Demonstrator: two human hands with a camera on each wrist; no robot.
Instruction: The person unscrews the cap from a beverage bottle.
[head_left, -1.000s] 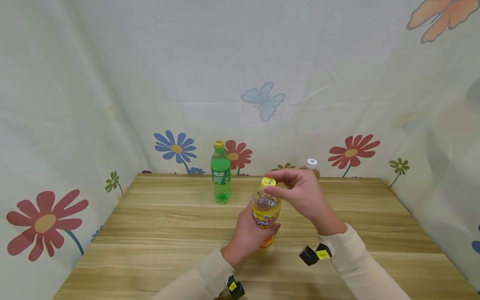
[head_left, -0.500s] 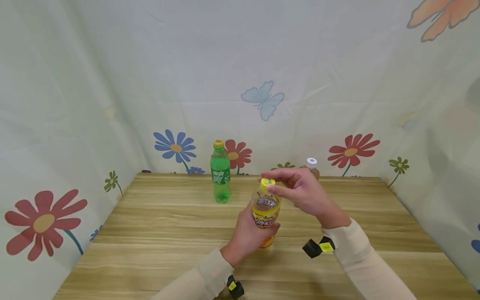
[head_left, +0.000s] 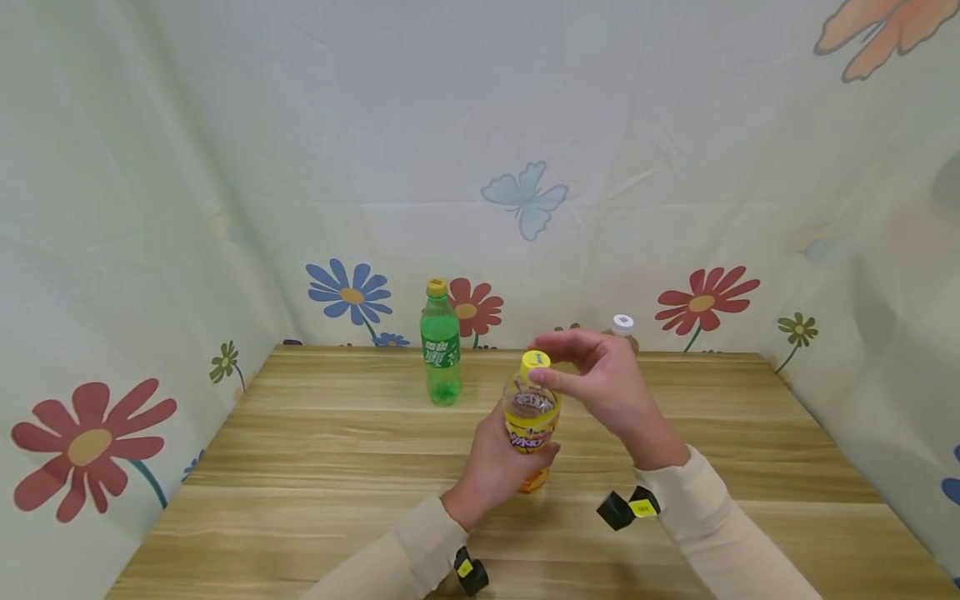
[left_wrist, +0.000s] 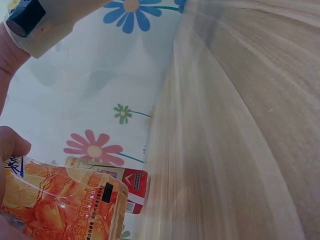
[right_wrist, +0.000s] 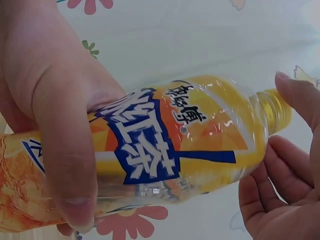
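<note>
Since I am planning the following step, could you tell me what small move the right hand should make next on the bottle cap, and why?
Probably another small twist of the yellow cap. The right hand pinches it with thumb and fingertips, the left hand grips the orange-labelled bottle upright above the table, and the cap sits on the neck.

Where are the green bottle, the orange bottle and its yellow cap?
green bottle (head_left: 441, 354), head view, on its label.
orange bottle (right_wrist: 165, 145), right wrist view, on its blue lettering.
yellow cap (head_left: 536, 361), head view, on its top.
</note>
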